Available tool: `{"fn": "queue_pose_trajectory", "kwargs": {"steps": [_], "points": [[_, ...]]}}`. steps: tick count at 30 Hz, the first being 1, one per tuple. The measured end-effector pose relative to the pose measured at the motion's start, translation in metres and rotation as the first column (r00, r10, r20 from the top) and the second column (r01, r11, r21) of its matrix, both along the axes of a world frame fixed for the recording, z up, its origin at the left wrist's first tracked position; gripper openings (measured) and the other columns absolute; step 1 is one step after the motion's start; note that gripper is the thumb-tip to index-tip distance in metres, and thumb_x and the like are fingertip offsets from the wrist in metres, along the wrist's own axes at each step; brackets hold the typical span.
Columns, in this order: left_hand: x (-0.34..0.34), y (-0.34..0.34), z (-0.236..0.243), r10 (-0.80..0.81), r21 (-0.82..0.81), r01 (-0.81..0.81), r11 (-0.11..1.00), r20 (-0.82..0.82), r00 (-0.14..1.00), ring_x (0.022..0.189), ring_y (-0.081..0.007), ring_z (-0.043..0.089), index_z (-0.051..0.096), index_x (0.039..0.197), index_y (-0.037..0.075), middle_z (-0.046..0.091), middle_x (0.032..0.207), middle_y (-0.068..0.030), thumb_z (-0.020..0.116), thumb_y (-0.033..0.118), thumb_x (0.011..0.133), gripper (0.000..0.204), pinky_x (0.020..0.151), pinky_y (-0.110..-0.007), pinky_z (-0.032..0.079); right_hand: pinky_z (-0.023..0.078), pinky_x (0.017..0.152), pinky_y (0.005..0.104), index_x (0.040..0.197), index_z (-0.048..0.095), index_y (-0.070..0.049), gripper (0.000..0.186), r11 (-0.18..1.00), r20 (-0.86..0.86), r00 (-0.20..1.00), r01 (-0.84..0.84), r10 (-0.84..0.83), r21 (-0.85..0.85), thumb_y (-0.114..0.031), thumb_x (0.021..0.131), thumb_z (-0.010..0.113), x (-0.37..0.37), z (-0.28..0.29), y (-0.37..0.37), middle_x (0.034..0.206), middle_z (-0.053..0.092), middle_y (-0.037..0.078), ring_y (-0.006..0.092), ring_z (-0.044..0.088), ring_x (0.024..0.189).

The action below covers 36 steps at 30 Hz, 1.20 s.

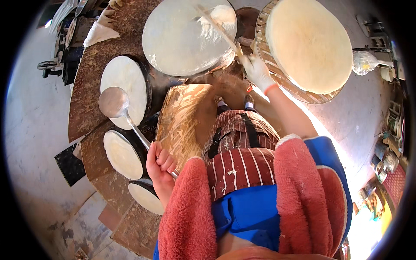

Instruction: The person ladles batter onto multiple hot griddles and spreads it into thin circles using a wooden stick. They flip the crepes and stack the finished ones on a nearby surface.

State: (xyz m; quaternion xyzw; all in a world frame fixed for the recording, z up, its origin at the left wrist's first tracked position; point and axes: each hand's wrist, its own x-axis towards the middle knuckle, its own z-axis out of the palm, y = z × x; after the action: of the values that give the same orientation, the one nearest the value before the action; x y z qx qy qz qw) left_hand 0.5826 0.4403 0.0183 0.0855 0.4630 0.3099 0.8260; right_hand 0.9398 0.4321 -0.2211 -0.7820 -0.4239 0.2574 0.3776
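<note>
Left hand [161, 163] grips a silvery round-bowled ladle [117, 104], gloved right hand [258, 72] a pale, seemingly wooden stick [222, 34].

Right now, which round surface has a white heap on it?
The large greyish one, top centre; the cream one right of it and three smaller left ones show none.
</note>
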Motion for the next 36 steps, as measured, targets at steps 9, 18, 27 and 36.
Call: {"fn": "queue_pose_trajectory", "kwargs": {"steps": [9,18,27,36], "points": [[0.047,0.086,-0.068,-0.380,-0.203,0.415,0.887,0.188,0.905,0.034,-0.0048,0.016,0.034,0.064,0.017,0.020,0.047,0.0084,0.039,0.029,0.097,0.036,0.031,-0.022,0.016,0.047,0.072,0.0428,0.094,0.062,0.001,0.052,0.940,-0.085,0.968,0.206,-0.237,-0.270,-0.046,0.089,0.040,-0.056,0.052,-0.013,0.079,0.064,0.022,0.0371,0.062,0.079],[0.111,0.150,-0.081,-0.555,-0.055,0.566,0.823,0.136,0.820,0.044,-0.0038,0.028,0.050,0.085,0.008,0.031,0.058,0.0066,0.044,0.026,0.096,0.023,0.041,-0.021,0.028,0.046,0.079,0.0439,0.099,0.062,-0.001,0.048,0.876,0.058,0.929,0.365,-0.367,-0.315,-0.041,0.090,0.040,-0.040,0.082,0.015,0.090,0.062,0.026,0.0399,0.060,0.089],[0.111,0.185,-0.096,-0.602,0.020,0.604,0.796,-0.074,0.795,0.046,-0.0060,0.030,0.045,0.079,0.009,0.030,0.058,0.0060,0.047,0.023,0.095,0.021,0.045,-0.024,0.034,0.047,0.077,0.0411,0.105,0.062,0.000,0.056,0.872,-0.021,0.930,0.335,-0.366,-0.358,-0.049,0.088,0.040,-0.070,0.087,0.008,0.087,0.063,0.025,0.0379,0.061,0.088],[0.122,0.177,-0.097,-0.286,-0.328,0.498,0.803,0.521,0.805,0.041,-0.0060,0.029,0.040,0.083,0.007,0.030,0.054,0.0062,0.043,0.021,0.095,0.019,0.040,-0.024,0.031,0.047,0.071,0.0377,0.096,0.063,0.006,0.059,0.917,-0.336,0.872,0.256,-0.356,-0.307,-0.049,0.088,0.044,-0.122,0.067,0.036,0.077,0.065,0.020,0.0313,0.062,0.074]]}}
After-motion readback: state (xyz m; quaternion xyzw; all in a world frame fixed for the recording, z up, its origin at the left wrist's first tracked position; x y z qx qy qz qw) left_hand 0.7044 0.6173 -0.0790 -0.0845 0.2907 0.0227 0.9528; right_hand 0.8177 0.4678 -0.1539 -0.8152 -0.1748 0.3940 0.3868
